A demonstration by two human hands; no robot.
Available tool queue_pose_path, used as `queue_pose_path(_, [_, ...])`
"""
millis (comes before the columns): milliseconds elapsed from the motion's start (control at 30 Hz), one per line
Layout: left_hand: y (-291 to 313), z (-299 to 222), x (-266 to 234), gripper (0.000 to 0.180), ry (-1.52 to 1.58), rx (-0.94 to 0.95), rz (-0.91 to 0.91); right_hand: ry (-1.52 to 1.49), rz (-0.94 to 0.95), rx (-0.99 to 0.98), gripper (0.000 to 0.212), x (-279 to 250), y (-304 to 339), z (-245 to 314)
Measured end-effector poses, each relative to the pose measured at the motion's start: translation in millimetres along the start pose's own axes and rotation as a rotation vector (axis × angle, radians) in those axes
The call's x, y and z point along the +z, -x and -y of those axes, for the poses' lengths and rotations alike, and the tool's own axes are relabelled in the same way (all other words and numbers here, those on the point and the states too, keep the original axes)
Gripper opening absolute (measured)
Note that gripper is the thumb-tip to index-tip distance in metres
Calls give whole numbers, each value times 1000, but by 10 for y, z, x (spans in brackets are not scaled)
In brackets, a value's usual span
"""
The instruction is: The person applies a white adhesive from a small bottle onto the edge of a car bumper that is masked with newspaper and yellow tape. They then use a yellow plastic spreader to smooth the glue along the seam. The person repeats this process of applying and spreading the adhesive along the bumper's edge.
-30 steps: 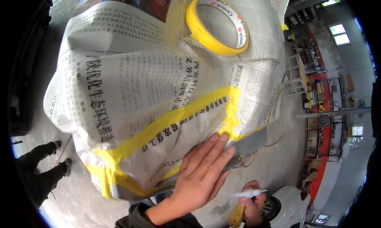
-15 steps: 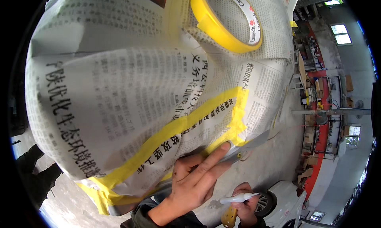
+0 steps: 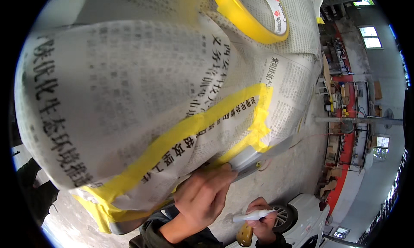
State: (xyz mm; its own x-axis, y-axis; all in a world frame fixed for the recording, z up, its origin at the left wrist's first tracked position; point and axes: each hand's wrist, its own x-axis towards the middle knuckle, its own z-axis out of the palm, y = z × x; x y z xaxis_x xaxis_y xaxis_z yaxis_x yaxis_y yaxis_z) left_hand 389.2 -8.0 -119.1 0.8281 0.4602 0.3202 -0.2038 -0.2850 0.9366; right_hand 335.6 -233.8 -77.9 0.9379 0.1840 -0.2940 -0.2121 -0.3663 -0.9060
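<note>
Newspaper sheets (image 3: 129, 79) cover a large rounded body, their lower edge bordered with yellow masking tape (image 3: 172, 133). My left hand (image 3: 200, 198) is at that lower edge, fingers bent and pressed together, fingertips against the bare grey strip (image 3: 248, 159) under the tape. Whether something is between those fingers is hidden. Lower right, my right hand (image 3: 263, 224) is closed around a slim white tube with a pointed tip (image 3: 254, 215). A yellow, dark-spotted handle-like piece (image 3: 244, 235) sticks out below the same hand. On top of the newspaper lies a roll of yellow masking tape (image 3: 246, 21).
A white car (image 3: 306, 217) with a dark-tyred wheel (image 3: 282, 217) stands at the lower right on the concrete floor (image 3: 297, 170). Shelves with boxes (image 3: 345, 94) line the right wall. Dark-clothed legs (image 3: 39, 192) show at the far left.
My left hand's fingers were stretched along the taped edge and are now bent in, slightly lower left. My right hand has shifted slightly left, still with the white tube. The view has shifted a little.
</note>
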Motion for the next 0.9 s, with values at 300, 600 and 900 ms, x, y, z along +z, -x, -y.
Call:
queue_pose_path(300, [-75, -138, 243, 20, 225, -287, -181, -89, -24, -28, 24, 30, 90, -91])
queue_pose_path(600, [267, 46, 49, 23, -296, 164, -19, 20, -12, -71, 27, -123, 243, -276])
queue_pose_path(900, [141, -89, 11, 31, -641, 358, 238, -79, 4, -44, 29, -60, 339, -348])
